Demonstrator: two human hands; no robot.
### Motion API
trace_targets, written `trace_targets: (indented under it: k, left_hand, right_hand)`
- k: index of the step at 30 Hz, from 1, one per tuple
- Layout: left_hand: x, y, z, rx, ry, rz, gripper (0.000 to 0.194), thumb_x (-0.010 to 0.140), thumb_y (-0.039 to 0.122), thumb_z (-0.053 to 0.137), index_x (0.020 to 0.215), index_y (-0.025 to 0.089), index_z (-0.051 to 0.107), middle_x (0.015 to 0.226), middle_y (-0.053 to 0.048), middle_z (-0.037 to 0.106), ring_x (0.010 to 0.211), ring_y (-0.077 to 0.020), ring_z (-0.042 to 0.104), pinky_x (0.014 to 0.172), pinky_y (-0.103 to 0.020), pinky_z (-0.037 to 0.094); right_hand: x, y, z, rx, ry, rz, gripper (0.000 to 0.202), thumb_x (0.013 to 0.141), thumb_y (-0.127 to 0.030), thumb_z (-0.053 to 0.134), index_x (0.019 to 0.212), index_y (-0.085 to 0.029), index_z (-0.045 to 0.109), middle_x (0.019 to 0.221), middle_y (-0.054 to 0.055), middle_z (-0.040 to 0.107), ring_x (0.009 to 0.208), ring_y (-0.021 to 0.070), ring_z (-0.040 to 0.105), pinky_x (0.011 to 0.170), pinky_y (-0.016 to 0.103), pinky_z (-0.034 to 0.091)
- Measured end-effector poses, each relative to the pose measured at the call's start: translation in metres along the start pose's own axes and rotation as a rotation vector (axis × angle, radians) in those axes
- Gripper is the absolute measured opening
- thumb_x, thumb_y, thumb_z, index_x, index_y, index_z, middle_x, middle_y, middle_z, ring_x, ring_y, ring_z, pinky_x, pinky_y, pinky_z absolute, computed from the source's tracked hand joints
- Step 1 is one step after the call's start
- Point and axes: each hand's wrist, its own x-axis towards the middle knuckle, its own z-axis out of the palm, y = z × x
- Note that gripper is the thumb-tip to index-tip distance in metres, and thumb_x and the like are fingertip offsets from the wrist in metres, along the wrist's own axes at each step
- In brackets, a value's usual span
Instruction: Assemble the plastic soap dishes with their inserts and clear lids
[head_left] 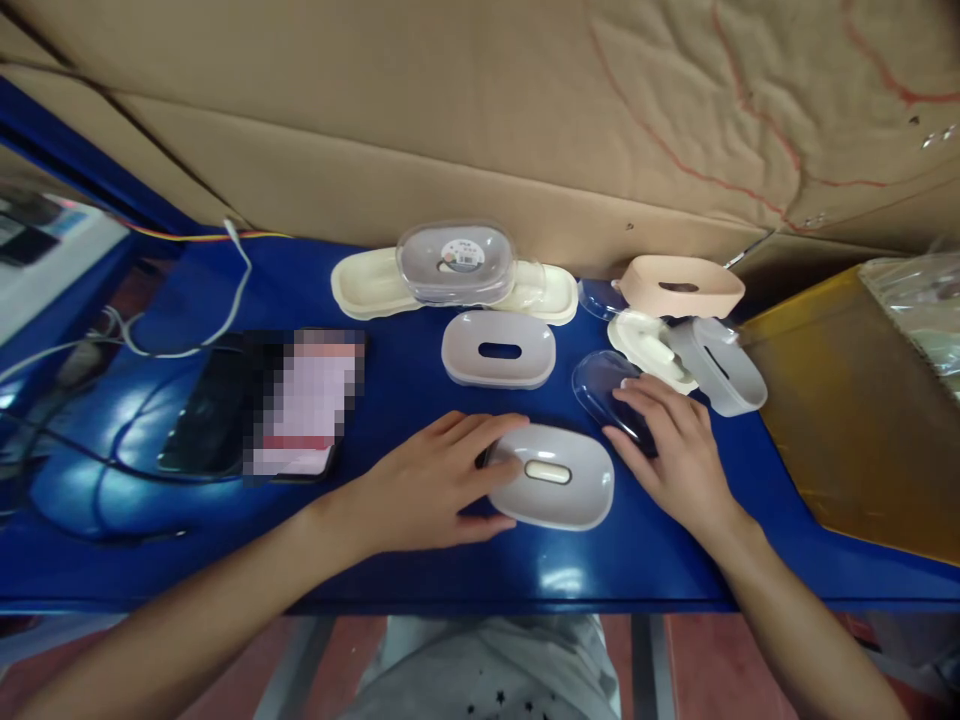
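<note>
My left hand (457,480) grips the left end of a grey oval plastic dish (589,475). The dish has a slot in its middle, with a cream piece showing in it, and lies near the table's front edge. To its right, my right hand (671,450) has its fingers on a clear oval plastic lid (596,385), thumb at the near side. Just behind the held dish sits another grey oval piece (499,375), its slot open to the blue table. Part of the clear lid is hidden by my right fingers.
At the back, a grey dish with clear cover (457,265) rests on cream trays (375,283). A peach oval piece (682,288), a grey one (720,365) and a cream insert (649,345) lie right, beside a box (840,400). Phones (206,410) and cables (244,265) lie left.
</note>
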Motion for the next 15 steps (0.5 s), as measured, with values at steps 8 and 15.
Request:
trace_targets:
  k: [8,15]
  left_hand:
    - [0.003,-0.002,0.017,-0.121,0.146,-0.196,0.082,0.094,0.047,0.086,0.159,0.022,0.042,0.159,-0.020,0.059,0.142,-0.0366,0.064,0.114,-0.054,0.059]
    - [0.004,-0.002,0.026,-0.201,0.189,-0.197,0.094,0.095,0.050,0.085,0.169,0.024,0.032,0.164,-0.021,0.054,0.148,-0.0364,0.059,0.118,-0.056,0.057]
  right_hand:
    - [-0.003,-0.007,-0.007,0.345,0.014,-0.092,0.036,0.109,-0.028,0.059,0.145,-0.024,0.061,0.139,0.012,0.076,0.131,0.0287,0.071,0.109,0.045,0.053]
    - [-0.001,-0.022,-0.003,0.252,-0.126,-0.389,0.034,0.111,-0.032,0.063,0.143,-0.022,0.064,0.146,0.013,0.075,0.143,0.0263,0.065,0.122,0.049,0.043]
